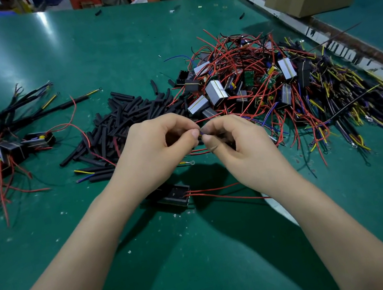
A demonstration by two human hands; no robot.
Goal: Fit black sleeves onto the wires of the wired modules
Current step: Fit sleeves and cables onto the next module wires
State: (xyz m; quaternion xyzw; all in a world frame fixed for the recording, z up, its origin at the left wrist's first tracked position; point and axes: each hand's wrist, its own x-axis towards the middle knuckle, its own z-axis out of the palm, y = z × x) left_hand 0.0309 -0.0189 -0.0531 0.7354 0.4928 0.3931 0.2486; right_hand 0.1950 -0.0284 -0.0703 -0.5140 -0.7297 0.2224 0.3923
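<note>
We see the left hand [159, 145] and the right hand [239, 146] meet near the middle of the green table [92, 52], both sets of fingers pinching one thin wire [200, 131] between them. A black module [175, 196] lies just under the wrists, the black sleeves [124, 120] sit piled behind the hands, and more wired modules [250, 78] are heaped toward the right edge.
</note>
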